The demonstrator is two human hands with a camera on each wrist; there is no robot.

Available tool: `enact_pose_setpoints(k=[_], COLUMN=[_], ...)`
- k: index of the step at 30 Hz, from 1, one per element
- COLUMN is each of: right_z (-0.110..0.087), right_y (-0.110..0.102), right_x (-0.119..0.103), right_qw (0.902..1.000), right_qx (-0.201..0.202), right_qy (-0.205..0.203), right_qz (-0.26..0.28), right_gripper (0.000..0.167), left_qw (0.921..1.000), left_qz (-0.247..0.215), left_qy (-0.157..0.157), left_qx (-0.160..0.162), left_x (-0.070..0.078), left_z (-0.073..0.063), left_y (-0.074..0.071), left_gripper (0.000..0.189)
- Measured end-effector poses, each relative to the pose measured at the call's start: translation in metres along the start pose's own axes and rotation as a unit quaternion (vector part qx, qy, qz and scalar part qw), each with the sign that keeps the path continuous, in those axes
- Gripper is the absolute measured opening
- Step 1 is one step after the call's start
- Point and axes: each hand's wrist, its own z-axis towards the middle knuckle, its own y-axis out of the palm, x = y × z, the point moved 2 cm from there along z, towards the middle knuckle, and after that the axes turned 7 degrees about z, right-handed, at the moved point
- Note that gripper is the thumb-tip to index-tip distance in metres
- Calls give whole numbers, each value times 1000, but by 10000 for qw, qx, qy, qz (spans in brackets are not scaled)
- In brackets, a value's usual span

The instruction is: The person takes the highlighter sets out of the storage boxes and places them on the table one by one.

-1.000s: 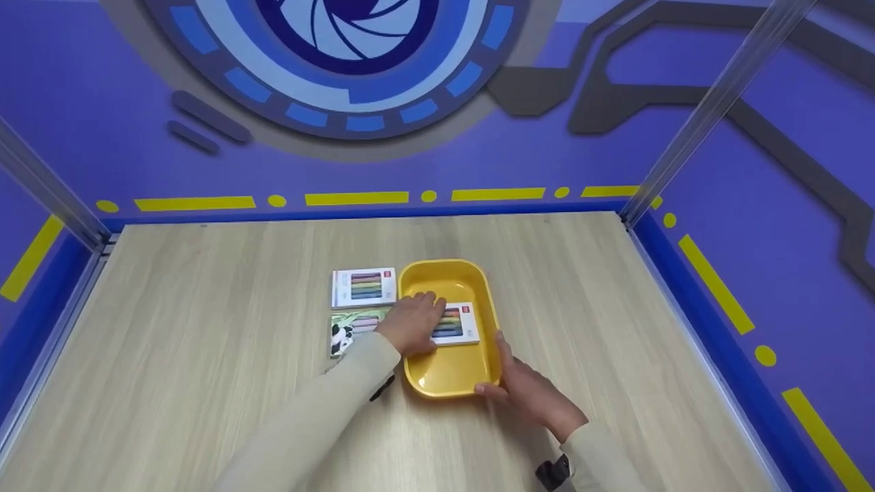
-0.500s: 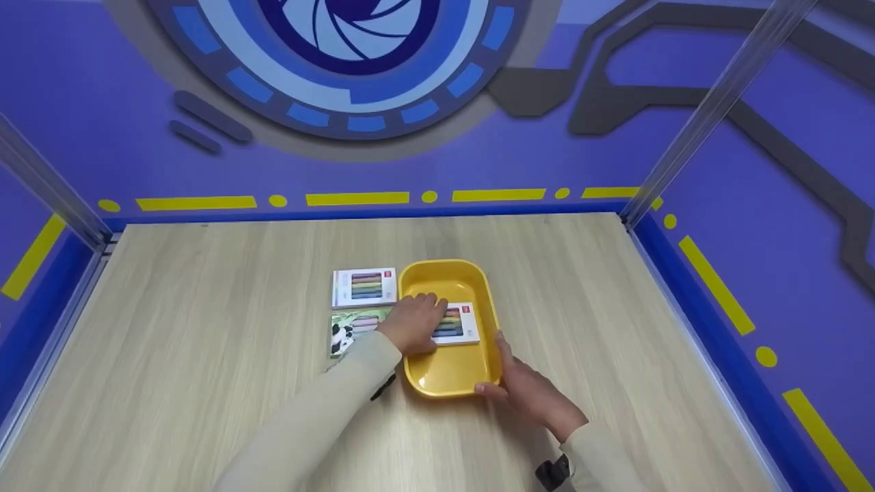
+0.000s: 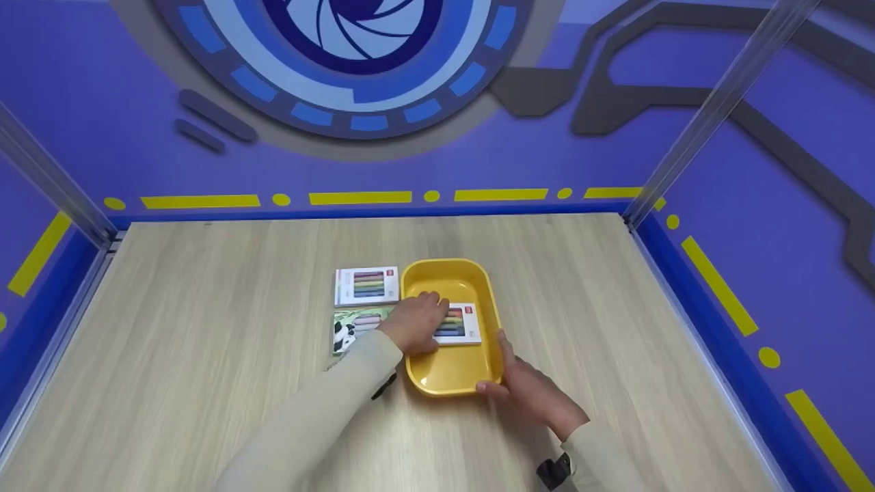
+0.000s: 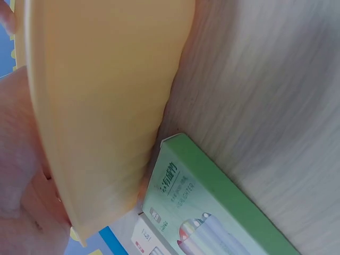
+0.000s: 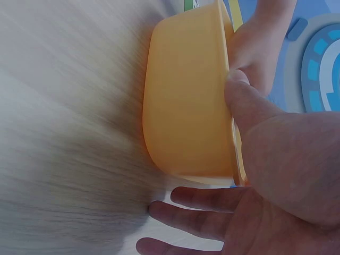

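Observation:
In the head view, a yellow plastic bin (image 3: 441, 372) stands on the table. Inside it lies a white box of coloured pens (image 3: 468, 328), its left end covered by my left hand (image 3: 413, 322). That hand reaches over the bin's left rim, fingers at the box's far edge and thumb at its near edge, gripping it. My right hand (image 3: 530, 393) is at the bin's right side; in the right wrist view its thumb touches the rim and its other fingers extend straight beside the wall. Left of the bin lie another white pen box (image 3: 366, 285) and a green panda highlighter box (image 3: 352, 328), partly behind the left forearm.
The wood-grain table (image 3: 225, 328) is bordered by a blue back wall (image 3: 355, 164) and side walls with yellow markings. Clear corner posts stand at the far left and right. The two boxes sit close against the bin's left side.
The head view has shifted very slightly. Both hands, the bin and the boxes keep their places relative to one another.

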Motion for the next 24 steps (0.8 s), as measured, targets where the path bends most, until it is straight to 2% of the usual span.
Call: enact_pose_setpoints(k=[6,14,24], right_z=[-1,-3,-3], right_y=[0,0,0], right_x=[0,0,0], right_qw=[10000,9999,9999], right_qx=[23,68,20], right_qy=[44,-72,-84], right_qz=[44,60,101], right_gripper=[99,101,100], left_qw=[10000,9990,9989], left_qz=[-23,182,248], left_qy=[10,158,119], left_qx=[38,382,377], left_x=[0,-1,-1], left_z=[-1,-2,-3], left_y=[-1,-5,-9], left_gripper=[68,64,68])
